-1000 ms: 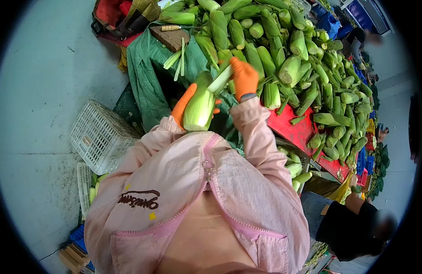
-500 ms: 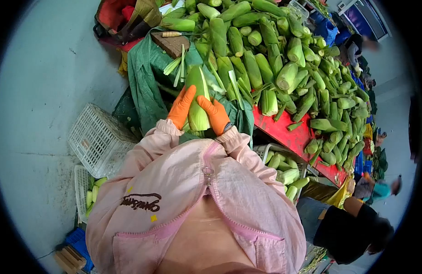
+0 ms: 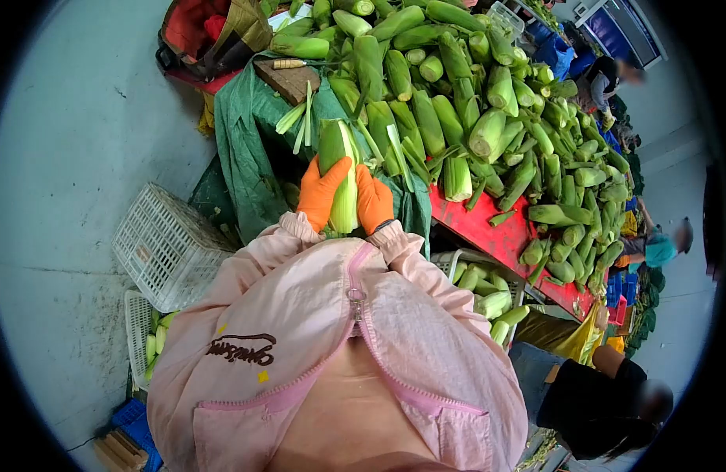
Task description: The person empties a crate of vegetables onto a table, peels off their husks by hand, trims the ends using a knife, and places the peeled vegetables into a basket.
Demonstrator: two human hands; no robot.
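An ear of corn in green husk is held upright in front of my chest. A pale strip runs down it where the outer leaf is parted. My left hand, in an orange glove, is closed around its left side. On the other side, my right hand, gloved alike, has its fingers closed on the husk's edge; their tips are partly hidden. Just beyond the ear, loose husk strips lie on green cloth. A wooden-handled tool rests on a brown block.
A large pile of unhusked corn covers the red table ahead and right. White crates stand at left, and another crate with corn sits below the table. A person in black is at lower right; others are farther off.
My right hand has shifted from the ear's front to its right edge, and its thumb no longer shows across the husk. The pale strip looks wider. The whole view has shifted slightly left.
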